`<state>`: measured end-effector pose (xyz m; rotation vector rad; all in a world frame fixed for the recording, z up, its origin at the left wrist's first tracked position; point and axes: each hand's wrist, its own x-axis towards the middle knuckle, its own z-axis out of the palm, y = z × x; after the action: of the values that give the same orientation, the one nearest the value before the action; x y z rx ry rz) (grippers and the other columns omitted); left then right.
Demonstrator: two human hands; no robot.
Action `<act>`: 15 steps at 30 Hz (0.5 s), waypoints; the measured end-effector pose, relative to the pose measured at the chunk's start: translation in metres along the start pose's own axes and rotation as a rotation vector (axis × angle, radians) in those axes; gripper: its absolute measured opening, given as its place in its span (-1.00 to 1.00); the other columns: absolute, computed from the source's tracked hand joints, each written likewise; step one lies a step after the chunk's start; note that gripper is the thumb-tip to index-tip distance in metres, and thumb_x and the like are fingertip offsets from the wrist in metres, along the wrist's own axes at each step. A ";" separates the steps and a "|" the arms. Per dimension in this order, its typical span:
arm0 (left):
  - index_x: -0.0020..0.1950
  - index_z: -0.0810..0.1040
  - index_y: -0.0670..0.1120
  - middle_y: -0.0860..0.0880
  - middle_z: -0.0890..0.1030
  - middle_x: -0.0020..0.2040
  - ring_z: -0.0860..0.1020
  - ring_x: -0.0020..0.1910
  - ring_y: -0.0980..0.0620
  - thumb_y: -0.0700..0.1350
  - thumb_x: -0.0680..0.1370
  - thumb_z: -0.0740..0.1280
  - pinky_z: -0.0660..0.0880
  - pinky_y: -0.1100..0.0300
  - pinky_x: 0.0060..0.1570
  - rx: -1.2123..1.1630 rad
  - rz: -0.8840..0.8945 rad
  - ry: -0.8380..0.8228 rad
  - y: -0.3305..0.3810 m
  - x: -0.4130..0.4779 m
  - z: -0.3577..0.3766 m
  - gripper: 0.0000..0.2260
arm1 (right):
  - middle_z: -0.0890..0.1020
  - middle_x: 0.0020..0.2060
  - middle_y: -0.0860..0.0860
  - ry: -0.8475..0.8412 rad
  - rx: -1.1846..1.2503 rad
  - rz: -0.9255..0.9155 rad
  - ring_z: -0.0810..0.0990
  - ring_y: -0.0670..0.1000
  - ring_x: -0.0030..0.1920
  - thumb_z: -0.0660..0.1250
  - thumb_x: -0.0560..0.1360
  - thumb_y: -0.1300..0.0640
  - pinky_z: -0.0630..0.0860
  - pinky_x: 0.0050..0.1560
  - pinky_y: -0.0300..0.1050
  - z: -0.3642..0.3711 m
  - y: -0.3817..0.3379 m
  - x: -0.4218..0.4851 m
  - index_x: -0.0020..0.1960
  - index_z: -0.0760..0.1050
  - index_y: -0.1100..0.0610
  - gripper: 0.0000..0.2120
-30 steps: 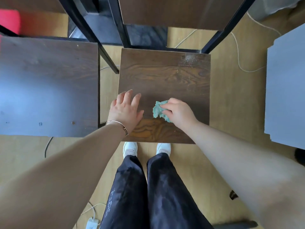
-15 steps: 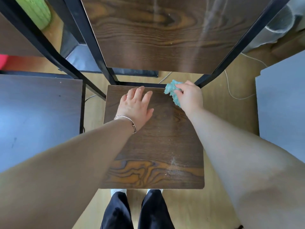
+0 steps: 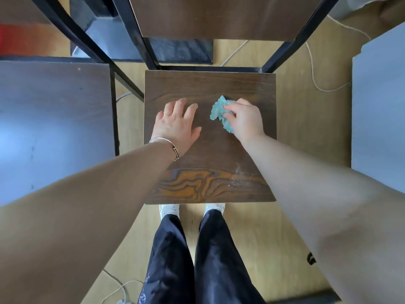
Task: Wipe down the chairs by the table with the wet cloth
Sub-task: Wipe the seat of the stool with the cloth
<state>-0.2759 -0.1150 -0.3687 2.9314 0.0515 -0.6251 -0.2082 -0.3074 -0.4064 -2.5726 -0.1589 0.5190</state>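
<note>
Down by the person's white shoes (image 3: 168, 210) the wooden chair seat (image 3: 210, 178) begins. Left hand (image 3: 175, 126) rests flat on it, fingers straight — right hand (image 3: 246, 120) grips the crumpled teal cloth (image 3: 219, 111) mid-seat. Backrest (image 3: 219, 16) beyond.

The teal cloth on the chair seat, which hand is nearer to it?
Right. The right hand grips the teal cloth on the chair seat; the left hand lies flat on the seat to the cloth's left, not touching it.
</note>
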 end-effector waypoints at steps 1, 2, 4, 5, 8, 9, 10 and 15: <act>0.52 0.14 0.02 -0.08 0.18 0.50 0.21 0.42 -0.18 0.18 0.59 0.17 0.29 -0.07 0.31 -0.002 0.002 -0.005 0.000 -0.007 0.002 -0.45 | 0.56 0.07 -0.04 -0.015 0.013 -0.022 0.54 -0.03 0.01 0.35 0.57 0.15 0.45 -0.02 -0.34 0.006 0.001 -0.012 0.23 0.60 0.10 -0.76; 0.52 0.15 0.02 -0.08 0.19 0.50 0.21 0.42 -0.18 0.18 0.59 0.17 0.30 -0.07 0.31 -0.005 0.001 -0.010 -0.001 -0.015 0.005 -0.45 | 0.56 0.04 -0.03 -0.029 0.025 -0.045 0.55 -0.01 -0.02 0.36 0.55 0.18 0.45 -0.04 -0.30 0.012 0.002 -0.024 0.20 0.62 0.11 -0.77; 0.52 0.15 0.02 -0.08 0.19 0.50 0.21 0.42 -0.18 0.18 0.58 0.17 0.30 -0.08 0.31 -0.012 0.000 -0.024 -0.002 -0.032 0.012 -0.45 | 0.56 -0.01 -0.01 -0.052 0.046 -0.074 0.55 0.01 -0.07 0.37 0.53 0.22 0.41 -0.08 -0.28 0.023 0.003 -0.048 0.15 0.64 0.11 -0.79; 0.52 0.15 0.02 -0.08 0.19 0.50 0.21 0.42 -0.18 0.18 0.58 0.18 0.30 -0.08 0.31 -0.015 0.000 -0.032 -0.002 -0.041 0.016 -0.45 | 0.57 -0.02 0.00 -0.056 0.031 -0.100 0.55 0.03 -0.07 0.37 0.52 0.23 0.39 -0.09 -0.28 0.027 0.004 -0.059 0.14 0.64 0.12 -0.79; 0.52 0.16 0.02 -0.09 0.20 0.49 0.22 0.41 -0.19 0.17 0.59 0.18 0.30 -0.09 0.31 -0.019 -0.002 -0.061 0.000 -0.071 0.030 -0.46 | 0.60 -0.04 0.06 -0.068 -0.035 -0.180 0.56 0.09 -0.05 0.39 0.51 0.22 0.38 -0.08 -0.22 0.040 0.006 -0.094 0.13 0.65 0.16 -0.79; 0.52 0.16 0.02 -0.09 0.21 0.49 0.22 0.41 -0.19 0.17 0.59 0.18 0.29 -0.10 0.32 -0.019 -0.006 -0.070 0.000 -0.081 0.035 -0.46 | 0.60 -0.04 0.07 -0.075 -0.042 -0.193 0.57 0.11 -0.04 0.39 0.50 0.22 0.38 -0.08 -0.22 0.045 0.007 -0.105 0.12 0.65 0.17 -0.79; 0.52 0.16 0.02 -0.09 0.21 0.49 0.23 0.41 -0.19 0.16 0.59 0.18 0.29 -0.11 0.32 -0.017 -0.009 -0.079 0.000 -0.090 0.039 -0.46 | 0.60 -0.04 0.07 -0.083 -0.051 -0.206 0.57 0.13 -0.02 0.39 0.50 0.22 0.37 -0.07 -0.22 0.048 0.008 -0.115 0.12 0.65 0.17 -0.79; 0.52 0.15 0.02 -0.10 0.20 0.50 0.22 0.42 -0.20 0.15 0.60 0.17 0.29 -0.11 0.34 -0.015 -0.009 -0.109 -0.002 -0.130 0.055 -0.48 | 0.60 0.02 0.07 -0.144 -0.089 -0.234 0.57 0.10 0.04 0.36 0.54 0.19 0.33 -0.04 -0.26 0.062 0.012 -0.162 0.16 0.64 0.17 -0.78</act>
<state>-0.4165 -0.1217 -0.3653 2.8788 0.0578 -0.7815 -0.3813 -0.3228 -0.4082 -2.5557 -0.5363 0.6190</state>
